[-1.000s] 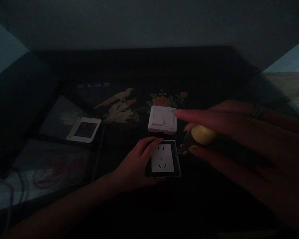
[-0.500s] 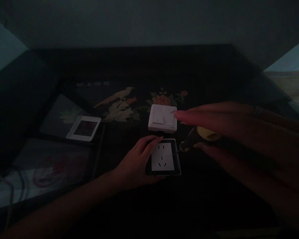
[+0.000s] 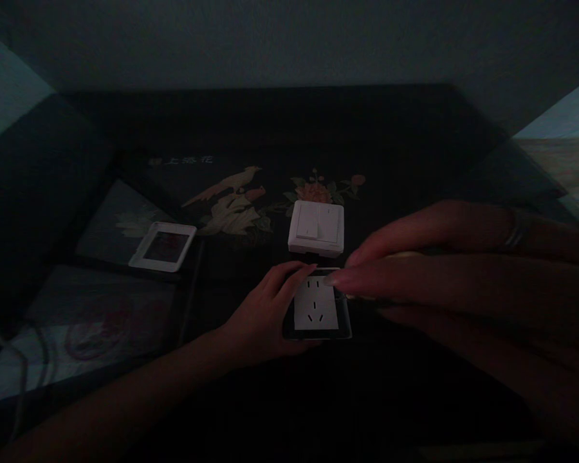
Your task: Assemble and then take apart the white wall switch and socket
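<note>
The scene is very dim. My left hand point(image 3: 263, 315) grips a white wall socket point(image 3: 315, 307) with a dark frame, holding it flat on the dark table. My right hand point(image 3: 444, 270) reaches in from the right and is closed around a screwdriver with a yellow handle point(image 3: 399, 256), now mostly hidden under my fingers. The extended fingertip lies over the socket's upper right corner. A ring shows on one finger. Just beyond the socket sits a white two-rocker light switch point(image 3: 316, 227).
A loose white frame plate point(image 3: 163, 246) lies to the left on the table. The dark tabletop point(image 3: 251, 193) carries a painted bird and flowers. A cable point(image 3: 9, 373) runs along the near left edge. A wall rises behind the table.
My right hand has dropped from beside the light switch down to the socket's top right corner, and the yellow handle is now almost covered. My left hand has stayed on the socket.
</note>
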`<action>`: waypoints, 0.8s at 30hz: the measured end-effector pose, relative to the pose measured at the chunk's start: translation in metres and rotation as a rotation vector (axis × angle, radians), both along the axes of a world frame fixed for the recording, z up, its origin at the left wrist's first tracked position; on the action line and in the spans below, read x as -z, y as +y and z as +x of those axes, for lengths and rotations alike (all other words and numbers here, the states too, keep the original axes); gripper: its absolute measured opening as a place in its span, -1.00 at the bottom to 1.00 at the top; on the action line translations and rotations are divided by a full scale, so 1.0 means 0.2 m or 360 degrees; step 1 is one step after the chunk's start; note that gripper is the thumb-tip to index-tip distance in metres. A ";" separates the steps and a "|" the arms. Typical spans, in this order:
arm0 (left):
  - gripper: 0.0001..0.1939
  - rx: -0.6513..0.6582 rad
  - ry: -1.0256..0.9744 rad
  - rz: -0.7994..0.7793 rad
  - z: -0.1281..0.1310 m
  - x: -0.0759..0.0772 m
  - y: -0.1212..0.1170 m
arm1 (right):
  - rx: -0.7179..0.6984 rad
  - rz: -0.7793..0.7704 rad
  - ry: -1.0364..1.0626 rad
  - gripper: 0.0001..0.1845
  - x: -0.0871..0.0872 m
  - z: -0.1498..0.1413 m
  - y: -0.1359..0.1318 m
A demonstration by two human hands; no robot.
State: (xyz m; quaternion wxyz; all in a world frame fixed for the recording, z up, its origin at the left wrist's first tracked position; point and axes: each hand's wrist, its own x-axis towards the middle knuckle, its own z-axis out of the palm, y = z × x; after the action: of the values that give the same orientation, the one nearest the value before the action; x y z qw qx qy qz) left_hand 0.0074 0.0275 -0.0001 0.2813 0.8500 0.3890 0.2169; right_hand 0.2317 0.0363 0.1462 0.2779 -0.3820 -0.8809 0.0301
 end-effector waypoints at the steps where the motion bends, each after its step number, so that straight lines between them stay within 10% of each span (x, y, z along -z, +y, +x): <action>1: 0.02 -0.0002 -0.0002 -0.0004 0.00 0.00 0.00 | -0.0065 0.0022 0.0007 -0.70 0.00 0.01 0.00; 16: 0.07 -0.0011 0.0051 0.0011 0.00 0.01 0.00 | -0.0172 -0.0296 -0.0003 -0.55 0.02 0.04 0.02; 24: 0.04 0.0015 -0.0007 -0.0023 0.00 0.01 0.01 | 0.0035 -0.0035 0.0091 -0.88 0.01 0.01 0.02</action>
State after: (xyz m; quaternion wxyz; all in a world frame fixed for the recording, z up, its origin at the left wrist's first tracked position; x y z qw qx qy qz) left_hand 0.0072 0.0291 -0.0018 0.2893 0.8493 0.3859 0.2145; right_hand 0.2331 0.0412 0.1448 0.2990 -0.3937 -0.8680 0.0476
